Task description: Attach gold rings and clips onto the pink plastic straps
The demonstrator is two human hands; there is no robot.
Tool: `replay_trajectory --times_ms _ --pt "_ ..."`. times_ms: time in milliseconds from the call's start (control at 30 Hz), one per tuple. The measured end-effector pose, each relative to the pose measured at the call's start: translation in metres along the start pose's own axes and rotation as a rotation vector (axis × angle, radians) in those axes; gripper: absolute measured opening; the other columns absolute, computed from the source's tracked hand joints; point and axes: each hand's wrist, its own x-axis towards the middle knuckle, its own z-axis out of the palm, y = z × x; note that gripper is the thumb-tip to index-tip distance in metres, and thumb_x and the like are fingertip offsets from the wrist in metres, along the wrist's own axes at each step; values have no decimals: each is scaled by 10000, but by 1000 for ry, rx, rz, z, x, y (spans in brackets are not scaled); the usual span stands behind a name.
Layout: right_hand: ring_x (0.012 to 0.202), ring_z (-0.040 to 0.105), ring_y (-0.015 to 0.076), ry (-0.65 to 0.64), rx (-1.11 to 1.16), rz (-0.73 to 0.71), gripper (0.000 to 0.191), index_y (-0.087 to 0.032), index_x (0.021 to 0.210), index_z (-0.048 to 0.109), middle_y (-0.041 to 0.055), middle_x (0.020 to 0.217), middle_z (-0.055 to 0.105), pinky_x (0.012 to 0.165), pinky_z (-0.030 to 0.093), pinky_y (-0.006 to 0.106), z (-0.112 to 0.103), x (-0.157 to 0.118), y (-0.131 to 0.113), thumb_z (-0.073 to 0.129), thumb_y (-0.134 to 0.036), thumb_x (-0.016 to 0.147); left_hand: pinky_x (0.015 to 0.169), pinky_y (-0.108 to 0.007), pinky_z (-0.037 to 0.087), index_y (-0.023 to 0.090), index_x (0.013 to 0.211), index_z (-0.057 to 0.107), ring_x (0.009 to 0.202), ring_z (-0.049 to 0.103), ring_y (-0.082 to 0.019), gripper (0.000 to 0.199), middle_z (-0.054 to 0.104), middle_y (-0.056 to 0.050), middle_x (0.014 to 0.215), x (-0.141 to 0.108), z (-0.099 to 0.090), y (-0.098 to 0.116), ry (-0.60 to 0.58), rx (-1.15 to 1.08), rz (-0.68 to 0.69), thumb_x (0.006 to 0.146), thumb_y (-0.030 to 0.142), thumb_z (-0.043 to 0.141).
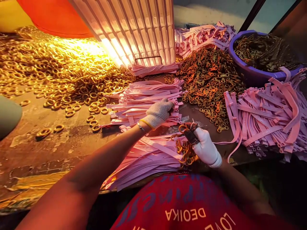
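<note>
My left hand (158, 112), in a knitted dotted glove, reaches over a stack of pink straps (144, 92). Its fingers are curled closed at the right-hand ends of the straps, and the fingertips are partly hidden. My right hand (203, 143) wears a white glove with dark coverings on thumb and finger. Pinched between those fingers is a gold ring (181, 128). Just beneath it, more gold metal pieces (185, 151) lie at the ends of a nearer bundle of pink straps (153, 153).
Loose gold rings (72, 80) spread in a heap on the left. Small metal clasps (211, 80) are piled right of centre, beside a purple basin (233, 60) of metal pieces. Another heap of pink straps (266, 121) lies right. A ribbed panel (134, 28) stands behind.
</note>
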Motion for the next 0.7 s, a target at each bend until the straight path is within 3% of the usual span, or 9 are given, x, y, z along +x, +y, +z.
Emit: replay_trajectory --times_ms 67,167,233,300,433,567,633,700 --pt "880 669 236 26 -99 -46 259 -209 1160 681 79 925 727 850 530 341 -2 -3 2 516 -220 960 711 -271 483 145 948 723 801 633 -179 158 698 -97 920 -20 -7 7 24 -160 -4 906 181 575" --pt "949 654 256 53 -265 -161 309 -187 1159 673 109 1013 712 879 507 363 -4 -3 0 508 -145 901 472 -221 370 174 908 708 484 491 -117 202 588 -13 603 -63 -20 22 -57 -689 -138 929 342 598" --pt "931 643 256 10 -388 -188 337 -186 1144 667 106 1002 704 842 498 351 -2 -1 -6 517 -111 852 400 -206 294 178 841 682 400 406 -89 224 529 10 534 -93 -27 35 -138 -965 -247 917 379 619" --pt "840 625 252 -61 -530 -195 312 -178 1076 672 95 911 691 755 482 337 2 2 -14 543 -102 803 383 -195 277 180 752 626 392 387 -76 272 516 11 531 -116 -32 48 -169 -1082 -315 922 392 617" --pt "676 540 242 -63 -845 -295 113 -166 865 653 107 780 642 593 374 352 15 1 -29 558 -132 814 371 -193 251 201 684 504 390 346 -76 368 436 39 506 -139 -37 67 -147 -1069 -349 961 440 544" --pt "628 466 210 44 -1032 -429 120 -167 800 600 118 767 613 536 262 348 25 -5 -30 525 -126 884 499 -220 384 185 716 587 522 479 -114 266 577 -5 600 -144 -29 63 -34 -715 -105 930 341 570" --pt "642 470 206 20 -1060 -431 109 -163 833 592 120 800 616 540 267 345 29 -8 -29 515 -123 900 610 -252 447 175 807 653 625 552 -144 149 674 -36 735 -147 -19 55 -13 -564 16 893 267 573" --pt "665 501 213 -59 -1066 -376 99 -161 855 592 115 818 619 557 309 347 31 -9 -33 516 -112 896 653 -278 463 169 852 668 662 581 -162 162 707 -52 794 -151 -10 46 -35 -516 54 900 261 543"
